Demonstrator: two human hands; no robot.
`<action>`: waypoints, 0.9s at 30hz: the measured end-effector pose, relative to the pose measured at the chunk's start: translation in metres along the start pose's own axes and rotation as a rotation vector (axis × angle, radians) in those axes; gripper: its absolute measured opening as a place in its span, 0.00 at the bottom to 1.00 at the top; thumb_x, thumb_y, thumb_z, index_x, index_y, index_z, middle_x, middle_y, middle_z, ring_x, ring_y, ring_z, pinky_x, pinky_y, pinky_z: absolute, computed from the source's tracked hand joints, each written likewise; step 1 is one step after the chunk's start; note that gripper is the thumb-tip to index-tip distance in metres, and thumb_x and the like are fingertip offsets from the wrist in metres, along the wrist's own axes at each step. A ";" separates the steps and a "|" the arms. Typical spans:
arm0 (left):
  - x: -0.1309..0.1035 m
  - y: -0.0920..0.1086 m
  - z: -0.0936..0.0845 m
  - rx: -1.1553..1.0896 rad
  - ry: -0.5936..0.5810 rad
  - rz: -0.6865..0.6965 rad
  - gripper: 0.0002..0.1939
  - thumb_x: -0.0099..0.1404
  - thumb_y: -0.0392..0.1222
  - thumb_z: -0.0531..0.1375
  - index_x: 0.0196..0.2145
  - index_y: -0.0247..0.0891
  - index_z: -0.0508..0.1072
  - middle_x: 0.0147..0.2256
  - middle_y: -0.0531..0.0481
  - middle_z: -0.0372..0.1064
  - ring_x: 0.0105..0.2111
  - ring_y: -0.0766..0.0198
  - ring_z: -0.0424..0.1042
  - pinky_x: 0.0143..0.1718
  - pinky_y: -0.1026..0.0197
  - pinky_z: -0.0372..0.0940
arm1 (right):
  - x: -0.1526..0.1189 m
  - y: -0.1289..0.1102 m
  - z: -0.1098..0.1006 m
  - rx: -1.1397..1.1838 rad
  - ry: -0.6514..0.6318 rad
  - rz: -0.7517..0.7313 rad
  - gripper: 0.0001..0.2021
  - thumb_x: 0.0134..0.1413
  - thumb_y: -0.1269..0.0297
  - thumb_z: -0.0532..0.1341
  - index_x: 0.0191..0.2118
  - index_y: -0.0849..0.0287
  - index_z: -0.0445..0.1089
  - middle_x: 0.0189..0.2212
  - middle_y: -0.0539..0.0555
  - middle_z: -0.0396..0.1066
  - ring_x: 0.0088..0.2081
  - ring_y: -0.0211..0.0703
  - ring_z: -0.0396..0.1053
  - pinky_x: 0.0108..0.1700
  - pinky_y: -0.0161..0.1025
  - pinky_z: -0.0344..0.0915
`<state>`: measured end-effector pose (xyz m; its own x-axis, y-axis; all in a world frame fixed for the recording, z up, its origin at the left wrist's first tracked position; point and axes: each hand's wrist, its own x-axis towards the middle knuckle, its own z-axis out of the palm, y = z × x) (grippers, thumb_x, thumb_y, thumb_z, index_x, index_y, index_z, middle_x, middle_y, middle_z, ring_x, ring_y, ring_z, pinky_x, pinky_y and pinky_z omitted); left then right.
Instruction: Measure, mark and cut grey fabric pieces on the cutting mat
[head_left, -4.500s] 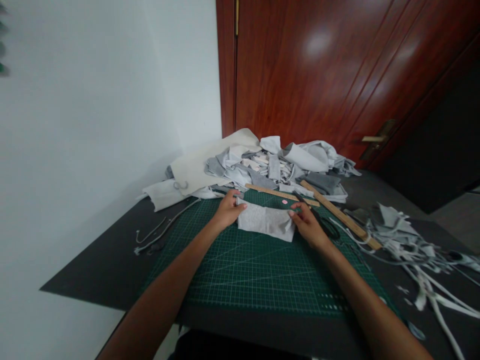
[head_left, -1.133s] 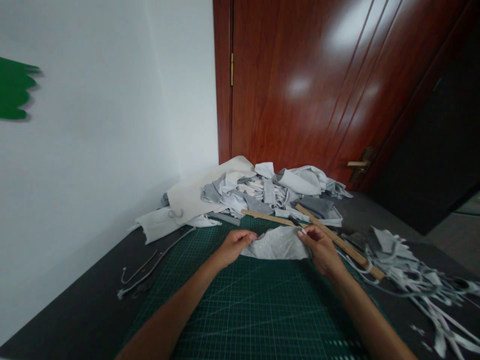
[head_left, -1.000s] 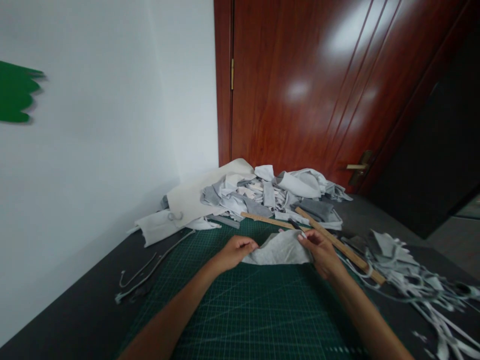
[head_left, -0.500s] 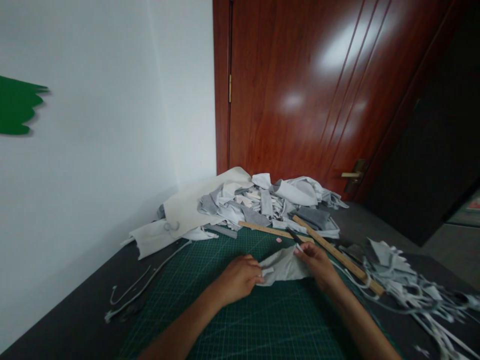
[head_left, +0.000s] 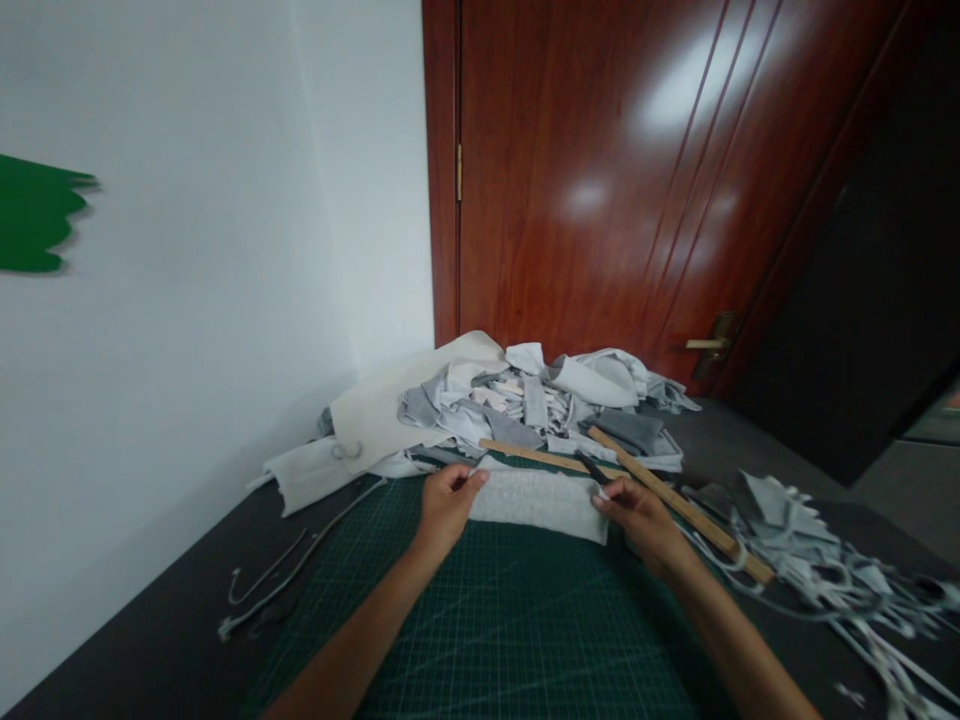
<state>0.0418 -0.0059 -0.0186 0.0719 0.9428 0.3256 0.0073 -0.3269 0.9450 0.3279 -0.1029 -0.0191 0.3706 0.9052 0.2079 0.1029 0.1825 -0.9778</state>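
Note:
A light grey strip of fabric [head_left: 538, 502] is stretched nearly flat between my two hands, above the green cutting mat [head_left: 495, 630]. My left hand [head_left: 448, 505] pinches its upper left corner between thumb and fingers. At the other end, my right hand [head_left: 636, 515] pinches the strip's right edge. A slim dark tool [head_left: 592, 468] shows just beyond my right fingers; whether it lies on the mat or is in that hand, I cannot tell. Behind the strip lies a thin wooden ruler [head_left: 529, 456].
A heap of grey and white cloth pieces [head_left: 534, 402] lies at the back by the door [head_left: 570, 200]. A wooden bar [head_left: 682, 505] slants along the mat's right side. Tangled fabric strips [head_left: 825, 575] are at right, loose cords [head_left: 315, 560] at left.
The fabric was bunched and folded between my hands; now it is spread out straight. My left hand has moved left and away from me, while my right hand has hardly moved.

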 end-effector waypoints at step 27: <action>-0.052 0.022 0.038 -0.155 -0.334 -0.125 0.22 0.53 0.59 0.72 0.27 0.34 0.78 0.23 0.51 0.71 0.24 0.66 0.65 0.27 0.65 0.57 | -0.054 0.004 0.070 -0.184 -0.109 -0.286 0.15 0.58 0.56 0.66 0.50 0.53 0.72 0.38 0.53 0.75 0.38 0.47 0.72 0.39 0.40 0.69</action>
<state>0.0761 -0.0646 -0.0157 0.4007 0.8932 0.2039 -0.1126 -0.1728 0.9785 0.2433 -0.1241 -0.0363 0.2031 0.8649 0.4591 0.3565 0.3713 -0.8573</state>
